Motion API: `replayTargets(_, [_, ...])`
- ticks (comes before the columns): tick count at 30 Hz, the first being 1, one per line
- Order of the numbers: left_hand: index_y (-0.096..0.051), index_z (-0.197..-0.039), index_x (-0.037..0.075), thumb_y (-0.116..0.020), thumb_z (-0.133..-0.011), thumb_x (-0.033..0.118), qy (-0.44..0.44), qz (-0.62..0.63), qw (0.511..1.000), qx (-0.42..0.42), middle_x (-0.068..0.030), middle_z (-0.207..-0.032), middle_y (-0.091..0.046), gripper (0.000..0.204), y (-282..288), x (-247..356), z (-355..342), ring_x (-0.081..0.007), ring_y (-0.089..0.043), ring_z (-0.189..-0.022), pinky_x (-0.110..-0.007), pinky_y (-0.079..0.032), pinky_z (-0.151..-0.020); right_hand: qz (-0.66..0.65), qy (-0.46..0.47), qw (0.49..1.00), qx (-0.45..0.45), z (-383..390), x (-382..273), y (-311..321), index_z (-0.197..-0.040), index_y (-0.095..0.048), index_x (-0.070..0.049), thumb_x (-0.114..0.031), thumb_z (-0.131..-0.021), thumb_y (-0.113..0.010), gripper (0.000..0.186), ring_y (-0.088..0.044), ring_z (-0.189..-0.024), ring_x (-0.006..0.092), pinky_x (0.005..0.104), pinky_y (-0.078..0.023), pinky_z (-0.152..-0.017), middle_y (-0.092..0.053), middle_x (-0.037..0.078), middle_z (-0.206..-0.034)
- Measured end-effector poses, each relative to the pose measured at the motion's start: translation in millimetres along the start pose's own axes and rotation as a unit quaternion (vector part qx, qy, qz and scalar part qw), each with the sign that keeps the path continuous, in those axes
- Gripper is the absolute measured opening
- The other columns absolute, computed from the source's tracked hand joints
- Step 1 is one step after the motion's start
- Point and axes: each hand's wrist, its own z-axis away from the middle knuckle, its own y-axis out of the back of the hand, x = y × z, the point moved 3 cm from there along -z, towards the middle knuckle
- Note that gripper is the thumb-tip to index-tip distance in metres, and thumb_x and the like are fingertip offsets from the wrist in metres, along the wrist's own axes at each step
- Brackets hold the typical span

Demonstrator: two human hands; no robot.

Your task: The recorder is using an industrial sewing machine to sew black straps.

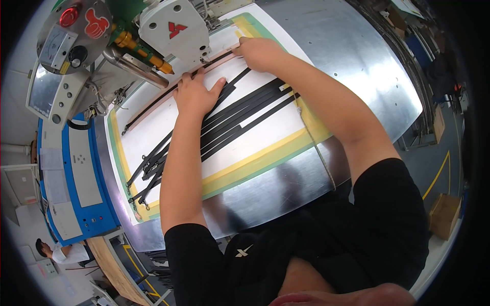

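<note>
A thin black strap with a small metal fitting at its lower left end lies along a pinkish strip [147, 106] under the white machine head [174, 30]. My left hand [195, 95] rests with fingers apart beside and on that strip, below the head. My right hand [259, 53] has its fingers closed at the strip's upper right end; what they hold is hidden. Several loose black straps [219, 124] with metal clips lie diagonally across the white board [255, 137] edged in yellow and green tape, partly under my left arm. A cord [317, 155] hangs over the board's front.
A steel table [383, 86] surrounds the board. A control panel [48, 89], an orange-tipped brass cylinder [143, 51] and a steel tube crowd the upper left. A blue machine [76, 178] stands left; a person [66, 253] is beyond it. A cardboard box [443, 217] sits lower right.
</note>
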Motion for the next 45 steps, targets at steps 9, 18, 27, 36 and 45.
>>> replayTargets(9, [-0.059, -0.149, 0.016, -0.061, -0.09, 0.072, 0.0, -0.004, 1.0, -0.005, -0.0225, -0.149, -0.05, 0.081, 1, 7, -1, -0.0421, -0.043, -0.142, -0.057, -0.035, -0.115, 0.017, 0.033, 0.999, -0.007, -12, -20, -14, -0.118, -0.073, -0.011, 0.0, -0.088, -0.063, 0.034, -0.069, -0.112, 0.0335, 0.0448, -0.059, -0.088, -0.064, 0.01, -0.128])
replayTargets(18, [-0.059, -0.149, 0.017, -0.062, -0.089, 0.07, -0.002, 0.004, 1.0, 0.006, -0.0217, -0.151, -0.049, 0.08, -3, 5, -2, -0.0425, -0.044, -0.142, -0.058, -0.035, -0.114, 0.033, 0.074, 0.997, -0.005, -17, -37, -25, -0.133, -0.071, -0.022, -0.004, -0.096, -0.055, 0.044, -0.069, -0.112, 0.0297, 0.0427, -0.057, -0.091, -0.065, 0.009, -0.128])
replayTargets(27, [-0.061, -0.146, 0.017, -0.064, -0.087, 0.07, 0.014, 0.007, 0.999, 0.044, -0.0211, -0.154, -0.047, 0.079, 0, -16, 9, -0.0407, -0.045, -0.141, -0.058, -0.036, -0.112, -0.022, 0.048, 0.998, 0.031, -11, -39, -35, -0.135, -0.07, -0.021, -0.006, -0.097, -0.052, 0.044, -0.068, -0.114, 0.0285, 0.0415, -0.056, -0.092, -0.067, 0.006, -0.129])
replayTargets(36, [-0.064, -0.142, 0.015, -0.062, -0.094, 0.063, -0.079, 0.02, 0.995, 0.065, -0.0181, -0.142, -0.059, 0.068, -2, -50, 15, -0.035, -0.054, -0.135, -0.055, -0.041, -0.109, -0.032, 0.092, 0.993, 0.068, -5, -20, -45, -0.137, -0.067, -0.019, -0.002, -0.097, -0.048, 0.047, -0.068, -0.116, 0.0292, 0.0427, -0.056, -0.096, -0.066, 0.004, -0.132])
replayTargets(45, [-0.066, -0.137, 0.006, -0.059, -0.097, 0.047, 0.223, -0.074, 0.968, 0.083, -0.0262, -0.143, -0.06, 0.058, 34, -304, 36, -0.0429, -0.061, -0.127, -0.051, -0.049, -0.107, -0.044, 0.054, 0.997, 0.045, -2, -28, -39, -0.137, -0.067, -0.017, 0.001, -0.095, -0.048, 0.049, -0.068, -0.113, 0.0272, 0.0414, -0.057, -0.095, -0.065, 0.003, -0.13])
